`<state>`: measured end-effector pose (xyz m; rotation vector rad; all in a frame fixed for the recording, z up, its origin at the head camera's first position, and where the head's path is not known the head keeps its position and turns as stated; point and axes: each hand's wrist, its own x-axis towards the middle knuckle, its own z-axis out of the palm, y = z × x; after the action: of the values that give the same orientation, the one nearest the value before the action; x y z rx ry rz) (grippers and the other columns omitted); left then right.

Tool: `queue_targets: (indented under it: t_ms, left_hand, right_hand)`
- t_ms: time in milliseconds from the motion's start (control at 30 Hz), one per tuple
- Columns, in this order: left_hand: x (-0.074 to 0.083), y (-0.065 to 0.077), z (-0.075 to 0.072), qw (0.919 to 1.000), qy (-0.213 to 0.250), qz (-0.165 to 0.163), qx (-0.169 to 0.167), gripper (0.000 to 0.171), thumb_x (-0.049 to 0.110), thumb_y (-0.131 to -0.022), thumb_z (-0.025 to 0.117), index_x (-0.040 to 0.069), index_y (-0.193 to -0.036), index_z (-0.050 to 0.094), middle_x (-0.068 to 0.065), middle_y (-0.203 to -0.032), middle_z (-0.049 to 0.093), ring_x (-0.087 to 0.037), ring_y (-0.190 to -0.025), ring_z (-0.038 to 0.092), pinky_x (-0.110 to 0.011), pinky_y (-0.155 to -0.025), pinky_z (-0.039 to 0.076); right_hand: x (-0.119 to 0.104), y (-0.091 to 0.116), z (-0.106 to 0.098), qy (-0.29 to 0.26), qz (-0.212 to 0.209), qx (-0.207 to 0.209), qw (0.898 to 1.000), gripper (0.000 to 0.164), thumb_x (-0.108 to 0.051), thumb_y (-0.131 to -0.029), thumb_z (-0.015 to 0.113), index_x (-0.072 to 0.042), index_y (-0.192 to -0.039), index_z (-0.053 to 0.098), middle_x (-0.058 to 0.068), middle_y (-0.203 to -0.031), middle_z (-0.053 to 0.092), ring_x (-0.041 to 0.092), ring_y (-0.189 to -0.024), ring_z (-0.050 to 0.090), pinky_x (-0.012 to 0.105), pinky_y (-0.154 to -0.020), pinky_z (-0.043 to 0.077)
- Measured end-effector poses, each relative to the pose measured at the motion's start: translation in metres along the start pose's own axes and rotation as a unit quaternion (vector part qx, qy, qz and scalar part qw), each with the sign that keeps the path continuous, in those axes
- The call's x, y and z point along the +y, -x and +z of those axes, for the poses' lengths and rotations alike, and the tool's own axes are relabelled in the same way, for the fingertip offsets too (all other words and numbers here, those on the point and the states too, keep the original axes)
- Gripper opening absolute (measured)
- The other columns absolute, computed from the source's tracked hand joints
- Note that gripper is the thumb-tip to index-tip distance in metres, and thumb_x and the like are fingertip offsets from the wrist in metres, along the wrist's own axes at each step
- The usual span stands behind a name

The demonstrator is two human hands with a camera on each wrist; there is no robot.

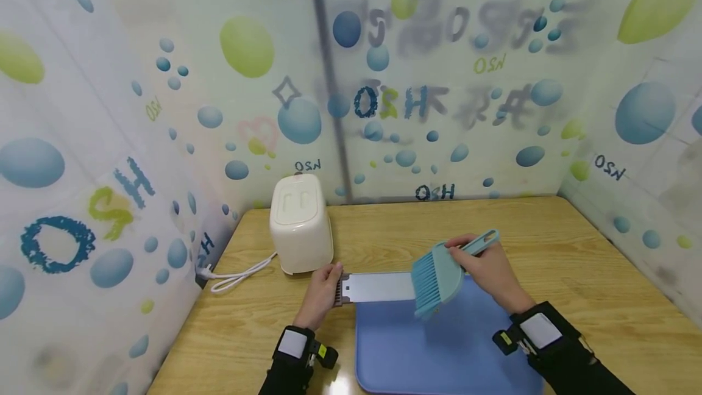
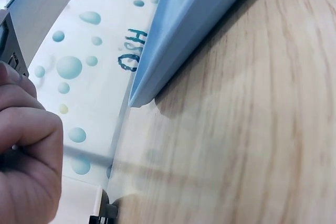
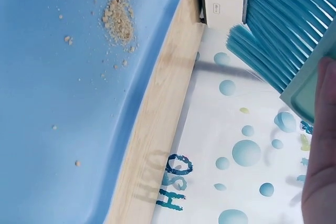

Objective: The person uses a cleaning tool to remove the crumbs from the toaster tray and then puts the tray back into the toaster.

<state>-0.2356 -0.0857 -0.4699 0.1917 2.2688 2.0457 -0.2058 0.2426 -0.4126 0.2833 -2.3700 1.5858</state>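
Observation:
My left hand (image 1: 320,294) grips the grey end of a flat metal crumb tray (image 1: 381,287), held level over the far left edge of a blue tray (image 1: 395,352). In my right hand (image 1: 496,273) is a teal hand brush (image 1: 451,273), gripped by its handle. Its bristles (image 1: 425,279) overlap the right end of the crumb tray in the head view. Brown crumbs (image 3: 119,20) lie in a small heap on the blue tray, with a few scattered around. Only a dark corner of the crumb tray (image 2: 11,45) shows in the left wrist view.
Behind my left hand stands a white toaster (image 1: 300,224) on the wooden table (image 1: 576,261). Its white cord (image 1: 236,279) lies looped at the left table edge. Patterned curtains (image 1: 417,139) enclose the back and both sides.

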Motion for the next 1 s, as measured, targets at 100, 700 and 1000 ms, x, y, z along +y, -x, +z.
queue_targets:
  t_ms: [100, 700, 1000]
  left_hand:
    - [-0.008, -0.006, 0.0, 1.0, 0.003, -0.001, 0.002, 0.039, 0.027, -0.111, 0.045, -0.009, -0.103, 0.059, -0.01, -0.078, 0.056, -0.013, -0.06, 0.056, -0.024, -0.048, 0.048]
    - [-0.017, -0.012, -0.002, 0.9999, 0.004, -0.011, 0.002, 0.041, 0.032, -0.11, 0.046, -0.006, -0.104, 0.059, -0.007, -0.079, 0.056, -0.014, -0.062, 0.057, -0.025, -0.049, 0.049]
    - [-0.014, -0.014, 0.006, 0.9999, 0.01, -0.011, -0.004, 0.039, 0.028, -0.111, 0.044, -0.008, -0.109, 0.058, -0.005, -0.078, 0.056, -0.014, -0.061, 0.058, -0.026, -0.049, 0.05]
  right_hand:
    - [0.0, -0.001, -0.003, 0.0, 0.003, 0.004, 1.0, 0.02, -0.007, -0.099, 0.061, 0.009, -0.109, 0.07, 0.026, -0.111, 0.069, 0.01, -0.084, 0.067, 0.023, -0.071, 0.057]
    - [-0.023, -0.014, -0.006, -0.05, -0.056, 0.022, 0.997, 0.023, -0.01, -0.1, 0.064, 0.011, -0.11, 0.067, 0.022, -0.107, 0.072, 0.009, -0.083, 0.071, 0.025, -0.07, 0.059]
    - [-0.042, -0.019, 0.017, -0.075, -0.073, -0.056, 0.993, 0.024, -0.009, -0.098, 0.069, 0.007, -0.116, 0.067, 0.023, -0.108, 0.07, 0.016, -0.085, 0.072, 0.028, -0.074, 0.06]
